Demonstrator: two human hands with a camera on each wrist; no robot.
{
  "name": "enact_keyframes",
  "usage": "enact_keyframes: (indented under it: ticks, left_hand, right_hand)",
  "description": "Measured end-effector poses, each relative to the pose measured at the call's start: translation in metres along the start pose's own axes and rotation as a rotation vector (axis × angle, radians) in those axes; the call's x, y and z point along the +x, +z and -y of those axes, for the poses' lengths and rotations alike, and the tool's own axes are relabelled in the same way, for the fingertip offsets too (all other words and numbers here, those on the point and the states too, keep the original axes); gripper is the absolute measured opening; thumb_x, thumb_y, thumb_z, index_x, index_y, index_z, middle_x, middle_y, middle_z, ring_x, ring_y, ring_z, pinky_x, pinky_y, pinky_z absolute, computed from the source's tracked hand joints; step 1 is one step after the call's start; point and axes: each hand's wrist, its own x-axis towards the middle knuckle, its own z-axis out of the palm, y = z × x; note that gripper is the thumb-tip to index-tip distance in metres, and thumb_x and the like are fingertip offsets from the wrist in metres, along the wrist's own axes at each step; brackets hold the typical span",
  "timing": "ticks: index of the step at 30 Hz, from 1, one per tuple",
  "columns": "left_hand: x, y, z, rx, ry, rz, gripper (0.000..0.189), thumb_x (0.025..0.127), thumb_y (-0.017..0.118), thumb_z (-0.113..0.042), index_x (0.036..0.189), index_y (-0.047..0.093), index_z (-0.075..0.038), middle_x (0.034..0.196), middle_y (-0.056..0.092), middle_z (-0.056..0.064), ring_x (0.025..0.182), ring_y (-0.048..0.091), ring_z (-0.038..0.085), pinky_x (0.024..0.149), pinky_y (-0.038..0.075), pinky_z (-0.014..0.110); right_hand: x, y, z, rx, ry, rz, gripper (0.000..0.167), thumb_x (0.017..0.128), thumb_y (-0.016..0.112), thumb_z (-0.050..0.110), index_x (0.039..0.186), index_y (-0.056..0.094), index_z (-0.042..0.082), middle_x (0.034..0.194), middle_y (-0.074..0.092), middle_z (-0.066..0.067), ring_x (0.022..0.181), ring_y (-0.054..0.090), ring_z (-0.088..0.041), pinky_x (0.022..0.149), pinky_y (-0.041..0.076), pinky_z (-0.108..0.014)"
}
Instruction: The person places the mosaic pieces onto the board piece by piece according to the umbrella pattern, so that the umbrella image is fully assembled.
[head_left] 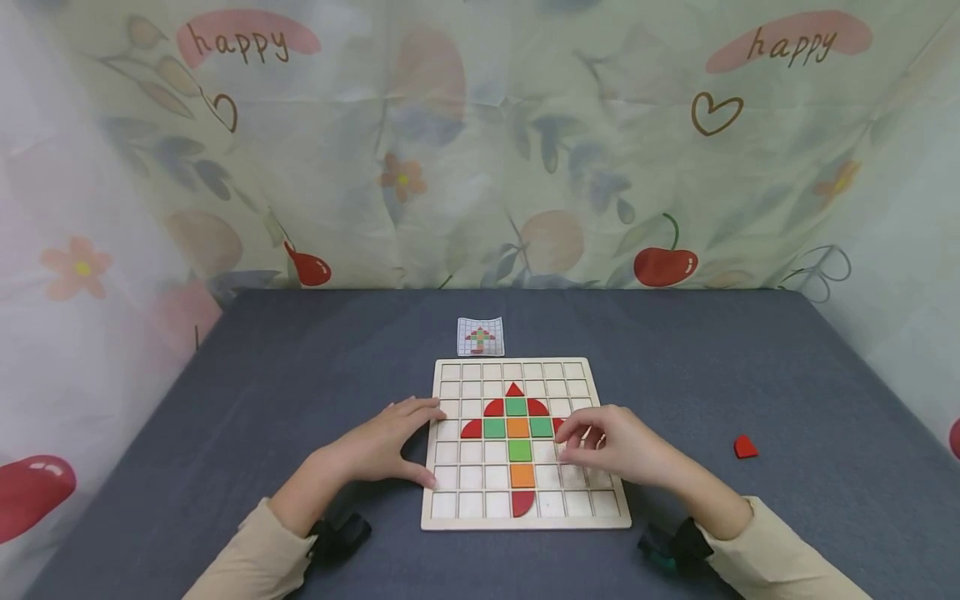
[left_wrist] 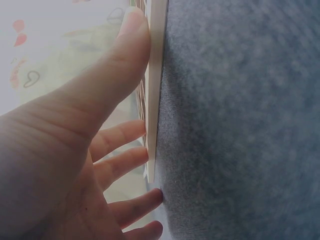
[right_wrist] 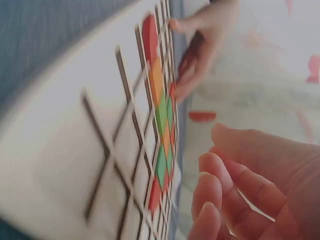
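Observation:
A pale wooden grid board (head_left: 459,505) lies flat on the table. Its cells hold red, green and orange pieces: a red triangle (head_left: 513,390) at the top, green squares (head_left: 516,407), orange squares (head_left: 518,427) and red rounded pieces (head_left: 522,502). My left hand (head_left: 378,446) rests at the board's left edge, thumb and fingertips touching it, fingers spread. Over the right part of the board hovers my right hand (head_left: 618,442), fingers loosely bent, beside a red piece (head_left: 558,425) it partly hides. Nothing shows between its thumb and fingers (right_wrist: 207,185).
One loose red piece (head_left: 745,447) lies on the dark table (head_left: 675,350), right of the board. Behind the board is a small card (head_left: 463,325) printed with a coloured grid pattern. A patterned curtain (head_left: 480,167) hangs along the table's back.

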Motion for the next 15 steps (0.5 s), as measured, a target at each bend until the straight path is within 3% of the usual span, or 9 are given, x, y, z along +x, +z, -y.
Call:
enact_keyframes:
  ticks: [10, 15]
  left_hand:
    - [0.000, 0.000, 0.000, 0.001, 0.004, 0.000, 0.084, 0.068, 0.078, -0.047, 0.136, 0.044, -0.012, 0.149, 0.034, 0.010, 0.140, 0.028, 0.029, 0.115, 0.018, 0.053]
    - [0.000, -0.001, 0.000, -0.001, 0.017, -0.002, 0.084, 0.068, 0.078, -0.046, 0.136, 0.044, -0.010, 0.148, 0.035, 0.011, 0.139, 0.028, 0.031, 0.114, 0.018, 0.055]
  right_hand:
    - [-0.009, -0.049, -0.037, -0.066, 0.064, -0.027, 0.023, 0.081, 0.072, 0.017, 0.098, 0.067, 0.003, 0.081, 0.063, -0.001, 0.061, 0.051, -0.002, 0.057, 0.046, -0.020]
    - [-0.025, -0.078, -0.058, -0.055, 0.161, 0.012, 0.030, 0.082, 0.071, 0.021, 0.103, 0.065, 0.001, 0.087, 0.063, -0.004, 0.067, 0.056, -0.003, 0.061, 0.047, -0.021]
